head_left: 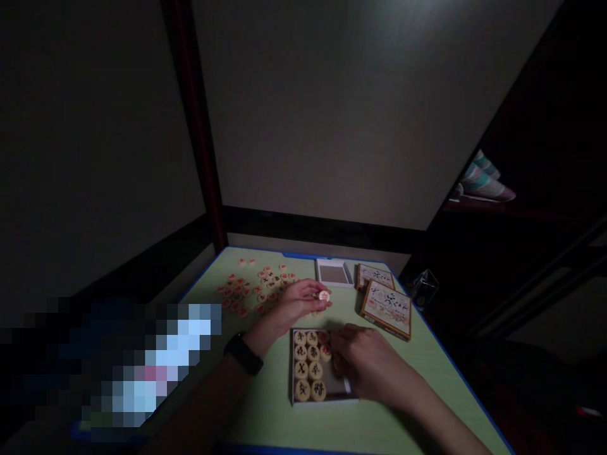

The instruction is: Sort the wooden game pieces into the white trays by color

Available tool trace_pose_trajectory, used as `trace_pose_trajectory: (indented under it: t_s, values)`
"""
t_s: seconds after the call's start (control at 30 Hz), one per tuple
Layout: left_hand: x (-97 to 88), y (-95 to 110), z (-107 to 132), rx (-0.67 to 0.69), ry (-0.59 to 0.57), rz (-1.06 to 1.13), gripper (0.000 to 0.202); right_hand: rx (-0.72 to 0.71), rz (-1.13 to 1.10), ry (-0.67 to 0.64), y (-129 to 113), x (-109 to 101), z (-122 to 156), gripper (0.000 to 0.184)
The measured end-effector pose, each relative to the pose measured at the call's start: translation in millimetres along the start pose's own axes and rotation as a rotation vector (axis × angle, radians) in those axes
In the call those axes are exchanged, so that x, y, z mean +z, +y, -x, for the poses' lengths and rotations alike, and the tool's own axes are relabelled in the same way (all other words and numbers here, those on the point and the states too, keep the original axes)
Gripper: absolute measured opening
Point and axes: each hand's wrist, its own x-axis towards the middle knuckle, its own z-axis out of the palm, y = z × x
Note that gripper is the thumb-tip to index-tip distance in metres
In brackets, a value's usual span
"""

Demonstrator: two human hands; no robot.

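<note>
My left hand [296,304], with a dark watch on the wrist, pinches a round chess piece with a red mark [324,296] above the far end of a shallow box [296,398]. Several round wooden pieces with black marks [308,370] lie in rows in the box's left half. My right hand [363,363] rests over the right half of the box, fingers curled and touching the pieces near a red-marked one [325,352]. Whether it holds anything is hidden. Loose pieces [251,287], mostly red-marked, lie scattered on the green table [265,417] beyond my left hand.
An empty white box tray [334,273] and two orange-rimmed box lids [386,308] lie at the far right of the table. A clear glass object [424,287] stands off the right edge. A dark red post [196,126] rises behind. The room is dim.
</note>
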Motion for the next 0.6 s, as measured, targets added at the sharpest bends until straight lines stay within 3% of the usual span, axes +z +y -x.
trace_pose_trajectory:
  t_s: [0.13, 0.3, 0.47, 0.6]
  values:
    - [-0.1, 0.7, 0.2, 0.005, 0.002, -0.005, 0.038, -0.029, -0.086, 0.022, 0.4, -3.8, 3.5, 0.021]
    - [0.9, 2.3, 0.4, 0.002, -0.006, -0.017, 0.039, -0.041, -0.061, 0.02, 0.0, -2.8, 3.0, 0.029]
    - [1.9, 3.1, 0.2, 0.002, -0.005, -0.024, 0.039, -0.04, -0.13, 0.003, -1.9, -7.9, 4.4, 0.02]
    - [2.7, 3.4, 0.0, 0.008, -0.009, -0.037, 0.039, -0.013, -0.098, 0.004, -2.4, -10.4, 4.6, 0.027]
